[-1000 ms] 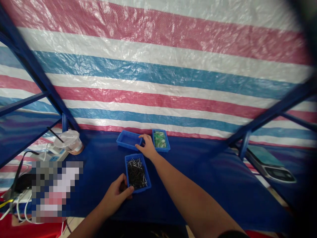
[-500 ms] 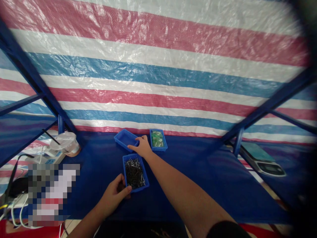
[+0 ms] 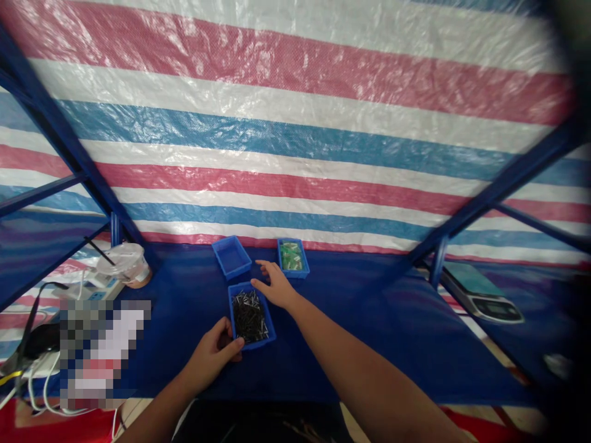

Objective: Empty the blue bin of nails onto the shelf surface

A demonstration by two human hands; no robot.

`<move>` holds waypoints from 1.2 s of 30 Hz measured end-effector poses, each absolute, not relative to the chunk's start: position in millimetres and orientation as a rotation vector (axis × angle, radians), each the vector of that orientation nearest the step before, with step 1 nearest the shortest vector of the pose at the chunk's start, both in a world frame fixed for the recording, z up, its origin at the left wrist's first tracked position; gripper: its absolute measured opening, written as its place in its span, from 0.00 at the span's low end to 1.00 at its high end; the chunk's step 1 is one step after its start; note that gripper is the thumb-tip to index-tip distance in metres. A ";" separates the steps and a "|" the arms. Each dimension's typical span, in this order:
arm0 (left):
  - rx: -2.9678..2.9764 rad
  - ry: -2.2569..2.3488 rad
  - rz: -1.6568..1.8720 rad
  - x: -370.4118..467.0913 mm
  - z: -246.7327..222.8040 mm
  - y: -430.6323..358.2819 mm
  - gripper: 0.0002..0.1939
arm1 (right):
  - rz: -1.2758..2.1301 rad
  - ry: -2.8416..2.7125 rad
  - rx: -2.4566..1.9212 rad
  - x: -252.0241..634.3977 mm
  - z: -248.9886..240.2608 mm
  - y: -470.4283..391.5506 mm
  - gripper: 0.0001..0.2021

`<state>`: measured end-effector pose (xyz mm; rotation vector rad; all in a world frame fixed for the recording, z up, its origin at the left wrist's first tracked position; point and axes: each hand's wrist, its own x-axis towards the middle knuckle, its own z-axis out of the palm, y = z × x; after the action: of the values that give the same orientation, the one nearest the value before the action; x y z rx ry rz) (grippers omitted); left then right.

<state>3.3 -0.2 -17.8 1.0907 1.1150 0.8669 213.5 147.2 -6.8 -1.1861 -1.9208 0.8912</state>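
On the blue table lies a blue plastic tray (image 3: 259, 345) filled with thin dark and silvery metal pins (image 3: 249, 317); their exact kind is too small to tell. My left hand (image 3: 215, 349) grips its near left corner, thumb on the rim and the other fingers curled against the side. Just above the tray's far right corner hovers my right hand (image 3: 277, 287), open, fingers stretched out and holding nothing. Left of those fingertips, apart from them, sits a second blue tray (image 3: 231, 256) with its bare bottom showing. Behind my right hand, a third blue tray (image 3: 296, 274) holds green and whitish small pieces (image 3: 291, 255).
At left stand a lidded plastic cup with a straw (image 3: 129, 266), a power strip (image 3: 99, 295) and tangled cables (image 3: 39, 384). A digital scale (image 3: 489, 298) sits at right. Blue metal frame bars (image 3: 462, 215) flank the table; a striped tarp (image 3: 295, 160) hangs behind it.
My right hand has let go of the bare-bottomed tray and drawn back to the right. That tray now sits more squarely. My left hand stays on the pin tray.
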 end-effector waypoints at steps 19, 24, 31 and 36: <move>0.768 1.366 0.950 27.0 13.6 13.7 0.37 | 0.952 -1.859 -1.094 236.1 -28.3 24.5 0.59; 0.762 1.396 0.984 29.3 19.0 16.5 0.38 | 0.906 -1.859 -1.132 234.0 -33.1 22.9 0.52; 1.025 1.439 1.058 26.6 18.7 24.3 0.41 | 0.943 -1.854 -1.128 231.8 -27.8 22.4 0.59; 1.295 1.539 1.027 24.8 22.5 31.7 0.40 | 0.995 -1.830 -1.136 223.1 -25.6 29.4 0.68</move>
<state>24.8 31.7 22.5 1.2946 1.5389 1.0272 223.1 29.4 -25.6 -1.1359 -1.8297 0.9949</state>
